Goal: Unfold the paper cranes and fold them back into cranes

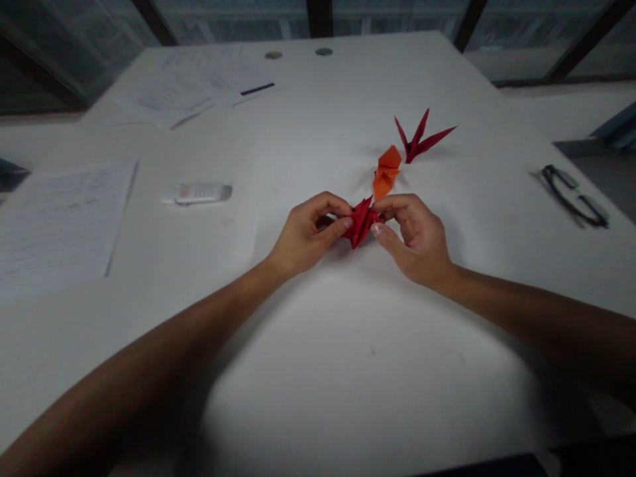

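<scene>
Paper [361,223], red and folded, sits over the bench [372,391], left hand [305,233] pinching its 9 o'clock side, right hand [420,240] its 3 o'clock end, presumably steadying folds, orange paper [387,171] just beyond at 1 o'clock.

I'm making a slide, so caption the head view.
Left hand and right hand hold folded red paper; orange origami sits just beyond.

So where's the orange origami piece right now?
Head view, right of centre: the orange origami piece lies just beyond the right hand, in front of the spiky red origami.
</scene>
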Motion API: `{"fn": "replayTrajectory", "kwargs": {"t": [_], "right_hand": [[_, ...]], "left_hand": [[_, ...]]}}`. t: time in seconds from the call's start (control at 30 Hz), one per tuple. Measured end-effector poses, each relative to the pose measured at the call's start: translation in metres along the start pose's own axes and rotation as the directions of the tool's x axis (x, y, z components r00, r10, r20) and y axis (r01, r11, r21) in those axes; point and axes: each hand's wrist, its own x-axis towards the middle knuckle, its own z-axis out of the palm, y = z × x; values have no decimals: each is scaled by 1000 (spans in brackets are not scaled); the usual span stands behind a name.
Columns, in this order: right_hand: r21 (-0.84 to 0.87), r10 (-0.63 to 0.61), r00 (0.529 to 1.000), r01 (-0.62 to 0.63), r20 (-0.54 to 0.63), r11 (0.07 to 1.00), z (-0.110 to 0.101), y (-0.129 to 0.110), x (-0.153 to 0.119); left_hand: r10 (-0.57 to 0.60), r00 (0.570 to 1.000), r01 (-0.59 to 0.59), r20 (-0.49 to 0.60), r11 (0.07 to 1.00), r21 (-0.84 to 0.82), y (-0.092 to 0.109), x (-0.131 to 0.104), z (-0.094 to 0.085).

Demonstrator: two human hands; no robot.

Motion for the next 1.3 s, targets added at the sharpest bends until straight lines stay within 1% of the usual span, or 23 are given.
{"fn": "replayTrajectory", "kwargs": {"t": [0.13,0.33,0.5,0.8,0.97,1.13,1.3], "right_hand": [[14,2,1000,-2,-17,1000,1,-1,-1],[-9,10,1000,-10,1,1000,1,-1,1],[-22,-3,1000,3,-2,1000,0,-4,2],[-137,-10,1000,8,-12,991,-2,-12,4],[-179,0,1000,5,24,984,-4,-16,5],[-182,-4,999,13,51,983,-4,-13,4],[-166,-14,1000,16,14,986,-2,-11,2]], "left_hand": [[8,1000,-8,10,1000,-6,0,0,0],[4,1000,-4,2,1000,7,1,-1,1],[11,1000,-11,16,1000,17,1,-1,0],[10,1000,-11,23,999,30,-1,-1,-1],[-1,1000,1,13,1000,10,-2,0,-1],[32,999,-32,10,999,27,-2,1,-1],[44,999,-44,9,997,59,-2,1,-2]]}}
